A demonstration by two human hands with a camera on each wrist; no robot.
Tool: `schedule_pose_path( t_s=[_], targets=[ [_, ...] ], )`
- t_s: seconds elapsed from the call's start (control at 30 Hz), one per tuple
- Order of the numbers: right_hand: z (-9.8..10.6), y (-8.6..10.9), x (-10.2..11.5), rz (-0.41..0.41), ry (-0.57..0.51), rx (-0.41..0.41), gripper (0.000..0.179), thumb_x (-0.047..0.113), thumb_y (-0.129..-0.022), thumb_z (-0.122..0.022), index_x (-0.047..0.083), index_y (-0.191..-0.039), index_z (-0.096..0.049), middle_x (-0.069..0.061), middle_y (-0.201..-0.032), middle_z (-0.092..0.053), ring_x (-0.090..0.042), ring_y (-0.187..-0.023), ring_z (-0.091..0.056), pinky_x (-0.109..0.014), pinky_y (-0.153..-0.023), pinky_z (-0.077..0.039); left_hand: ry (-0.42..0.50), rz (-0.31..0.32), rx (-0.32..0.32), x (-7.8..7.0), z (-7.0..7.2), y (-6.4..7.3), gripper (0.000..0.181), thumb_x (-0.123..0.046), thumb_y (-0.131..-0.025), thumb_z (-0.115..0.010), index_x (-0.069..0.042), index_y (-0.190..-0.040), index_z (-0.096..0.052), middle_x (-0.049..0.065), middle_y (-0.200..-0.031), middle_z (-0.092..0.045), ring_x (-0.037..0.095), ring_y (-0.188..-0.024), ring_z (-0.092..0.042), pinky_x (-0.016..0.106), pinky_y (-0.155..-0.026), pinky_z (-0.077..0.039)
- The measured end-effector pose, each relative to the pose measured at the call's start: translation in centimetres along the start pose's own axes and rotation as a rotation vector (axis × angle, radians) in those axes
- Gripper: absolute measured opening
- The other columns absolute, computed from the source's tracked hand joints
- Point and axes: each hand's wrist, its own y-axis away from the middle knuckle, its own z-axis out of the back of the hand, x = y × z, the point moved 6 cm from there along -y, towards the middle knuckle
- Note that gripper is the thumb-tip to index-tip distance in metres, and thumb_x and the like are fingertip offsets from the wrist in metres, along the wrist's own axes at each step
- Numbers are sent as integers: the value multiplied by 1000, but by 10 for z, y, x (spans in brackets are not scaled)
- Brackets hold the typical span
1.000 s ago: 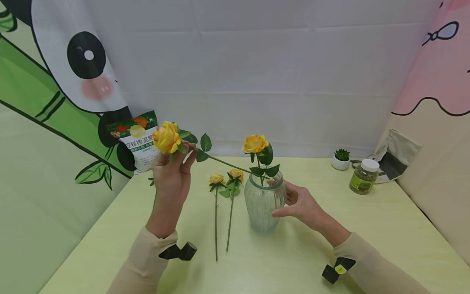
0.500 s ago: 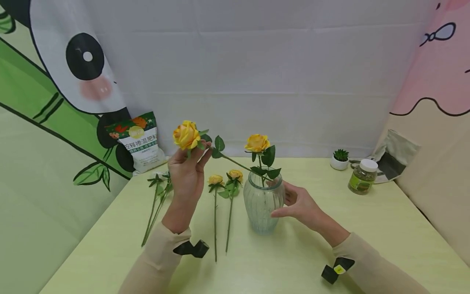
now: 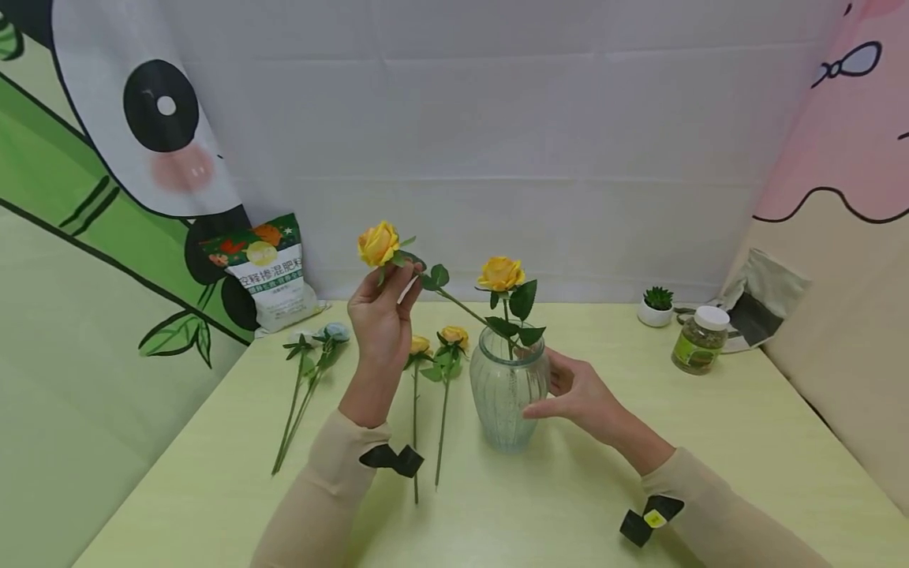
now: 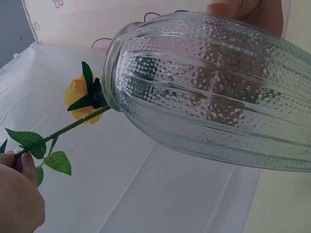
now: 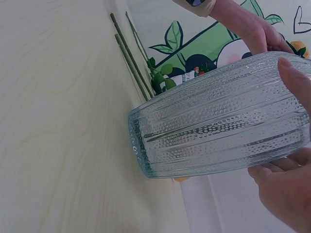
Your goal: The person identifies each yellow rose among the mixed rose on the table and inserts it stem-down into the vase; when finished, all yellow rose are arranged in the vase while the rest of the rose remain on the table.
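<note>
My left hand (image 3: 383, 323) pinches a yellow rose (image 3: 379, 243) by the stem, just under its bloom. That stem slants down to the right into the mouth of a ribbed clear glass vase (image 3: 507, 402). A second yellow rose (image 3: 501, 274) stands in the vase, leaves at the rim. My right hand (image 3: 585, 402) grips the vase from its right side, thumb across the front, other fingers mostly hidden behind it. Through the dimpled glass in the right wrist view, a dark stem (image 5: 194, 131) shows inside. The left wrist view shows the held green stem (image 4: 73, 125) meeting the rim.
Two yellow roses (image 3: 453, 338) lie left of the vase. Further left lie pale flowers (image 3: 335, 332) with long stems, near a fertilizer bag (image 3: 277, 280). At the back right stand a small potted succulent (image 3: 656, 308), a white-lidded jar (image 3: 699, 347) and a grey pouch (image 3: 770, 296).
My left hand has carried the held rose to the right and slightly up, toward the vase. The pale flowers at left have come into view behind it. My right hand stays on the vase.
</note>
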Motion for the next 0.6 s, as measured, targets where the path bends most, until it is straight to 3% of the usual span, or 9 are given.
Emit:
schedule_pose_path(
  t_s=[0.2,0.37,0.6],
  targets=[
    [0,0,0,1,2,-3,96,10,-75,-89,10,-155,-36,-9,-153,-44,-29,-138,-44,-42,-109,-42,36,44,5,5,-1,-1,21,13,-91,-64,-4,-89,-77,11,-91,-75,23,-86,-73,27,-71,-61],
    [0,0,-1,8,7,-1,94,10,-75,-89,9,-155,-38,-9,-153,-44,-29,-138,-44,-35,-107,-44,19,81,40,9,-3,0,24,12,-94,-61,-6,-89,-76,10,-93,-74,22,-87,-73,26,-71,-61],
    [0,-1,-2,29,-4,3,91,7,-76,-88,7,-153,-40,-9,-153,-45,-28,-139,-44,-27,-105,-44,-11,120,80,14,-10,1,27,15,-94,-58,-6,-90,-74,9,-93,-74,21,-88,-73,31,-79,-60]
  ],
)
